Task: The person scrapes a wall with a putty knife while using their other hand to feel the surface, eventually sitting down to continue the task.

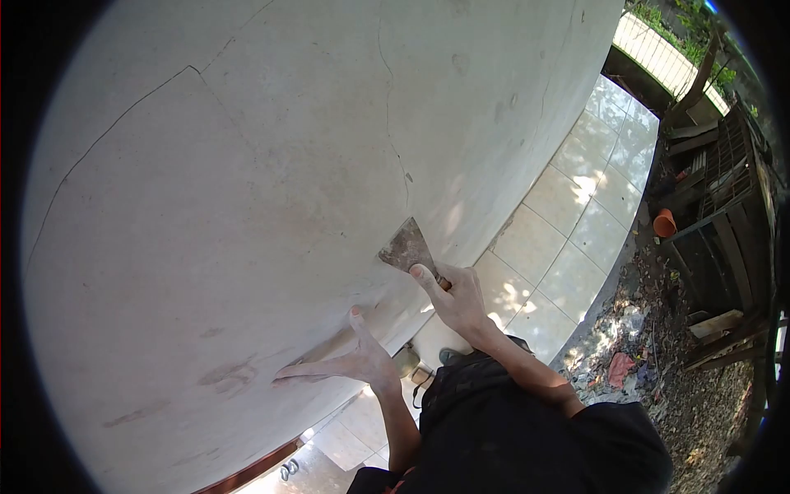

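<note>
A putty knife [408,246] with a broad, stained metal blade is held in my right hand [454,298], thumb pressed on the blade's base and fingers wrapped round the handle. Its blade lies at or very near the white wall [271,189]; actual contact is hard to tell. Lower and to the left, my left hand [354,358] is empty, thumb and fingers spread wide, close to or against the wall. Thin cracks [388,90] run down the wall above the blade, and a longer dark crack [123,115] crosses its left part. Pale dust covers both hands.
Along the wall's foot runs a tiled walkway [568,206]. Beyond it lies bare ground with debris and a pink cloth [620,370]. An orange pot [664,223] stands by stacked old wood [732,239] at the right. A container [406,361] sits low beside my feet.
</note>
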`<state>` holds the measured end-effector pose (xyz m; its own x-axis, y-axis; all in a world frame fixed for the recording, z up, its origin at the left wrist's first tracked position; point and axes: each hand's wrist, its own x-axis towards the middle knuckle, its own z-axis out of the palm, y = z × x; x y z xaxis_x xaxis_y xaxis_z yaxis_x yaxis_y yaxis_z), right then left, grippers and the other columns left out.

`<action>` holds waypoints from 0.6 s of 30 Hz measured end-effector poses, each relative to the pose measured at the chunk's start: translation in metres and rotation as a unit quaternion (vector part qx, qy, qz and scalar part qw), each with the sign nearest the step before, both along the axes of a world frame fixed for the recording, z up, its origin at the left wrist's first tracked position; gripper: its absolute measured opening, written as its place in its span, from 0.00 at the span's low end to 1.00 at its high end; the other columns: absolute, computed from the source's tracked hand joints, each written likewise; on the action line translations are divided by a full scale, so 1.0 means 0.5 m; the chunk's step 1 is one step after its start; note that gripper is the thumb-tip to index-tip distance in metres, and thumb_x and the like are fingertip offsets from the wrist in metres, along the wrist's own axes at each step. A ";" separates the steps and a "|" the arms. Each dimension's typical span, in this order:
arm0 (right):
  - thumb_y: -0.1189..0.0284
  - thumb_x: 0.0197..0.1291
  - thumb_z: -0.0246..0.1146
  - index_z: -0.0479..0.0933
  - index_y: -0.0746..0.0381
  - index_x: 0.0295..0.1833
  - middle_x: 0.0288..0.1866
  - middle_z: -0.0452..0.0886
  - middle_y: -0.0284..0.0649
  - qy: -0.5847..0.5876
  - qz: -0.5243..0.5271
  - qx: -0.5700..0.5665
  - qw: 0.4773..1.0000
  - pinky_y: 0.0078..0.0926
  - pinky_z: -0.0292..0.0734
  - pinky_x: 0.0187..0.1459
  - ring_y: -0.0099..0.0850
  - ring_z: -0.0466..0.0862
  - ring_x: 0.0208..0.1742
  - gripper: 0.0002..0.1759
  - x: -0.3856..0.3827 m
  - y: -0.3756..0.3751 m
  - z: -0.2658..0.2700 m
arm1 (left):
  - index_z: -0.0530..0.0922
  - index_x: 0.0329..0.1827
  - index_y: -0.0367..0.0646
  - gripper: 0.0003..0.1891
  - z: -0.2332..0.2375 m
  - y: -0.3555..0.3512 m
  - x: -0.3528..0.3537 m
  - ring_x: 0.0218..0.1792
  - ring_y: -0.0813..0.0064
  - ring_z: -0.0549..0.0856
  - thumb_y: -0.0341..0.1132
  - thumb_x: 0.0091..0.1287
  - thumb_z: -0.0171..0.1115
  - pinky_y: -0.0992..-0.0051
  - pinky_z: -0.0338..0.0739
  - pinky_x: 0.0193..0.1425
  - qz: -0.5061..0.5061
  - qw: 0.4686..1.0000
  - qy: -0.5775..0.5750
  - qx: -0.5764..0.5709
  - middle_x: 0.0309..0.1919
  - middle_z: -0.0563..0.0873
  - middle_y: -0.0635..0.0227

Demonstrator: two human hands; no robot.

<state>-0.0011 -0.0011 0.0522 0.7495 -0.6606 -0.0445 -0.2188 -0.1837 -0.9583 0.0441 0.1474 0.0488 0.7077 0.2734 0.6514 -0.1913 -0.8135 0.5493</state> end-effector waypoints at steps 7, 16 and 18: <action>0.50 0.65 0.64 0.72 0.70 0.24 0.13 0.53 0.31 0.054 0.003 -0.009 0.999 0.30 0.52 0.19 0.19 0.55 0.19 0.32 -0.023 -0.018 -0.025 | 0.26 0.77 0.33 0.71 -0.019 0.015 0.016 0.76 0.37 0.27 0.55 0.51 0.77 0.35 0.31 0.74 -0.012 0.999 -0.035 0.023 0.75 0.26 0.37; 0.51 0.64 0.65 0.78 0.70 0.29 0.13 0.55 0.31 0.084 0.014 0.003 0.996 0.29 0.53 0.19 0.19 0.56 0.18 0.29 -0.028 -0.028 -0.013 | 0.27 0.77 0.35 0.68 -0.015 0.016 0.009 0.77 0.43 0.28 0.51 0.54 0.77 0.42 0.34 0.77 -0.003 0.998 -0.029 0.053 0.76 0.25 0.40; 0.50 0.64 0.65 0.78 0.69 0.27 0.11 0.58 0.35 0.061 0.012 0.008 0.998 0.31 0.57 0.20 0.24 0.58 0.16 0.29 -0.028 -0.022 -0.017 | 0.27 0.77 0.35 0.68 -0.015 0.018 0.006 0.78 0.43 0.29 0.51 0.54 0.77 0.42 0.35 0.77 -0.002 0.998 -0.031 0.053 0.76 0.25 0.40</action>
<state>-0.0152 -0.0121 0.0438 0.7529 -0.6416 -0.1465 -0.3301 -0.1756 -0.9274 0.0472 0.1563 0.0414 0.6659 0.1985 0.7191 -0.2254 -0.8654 0.4476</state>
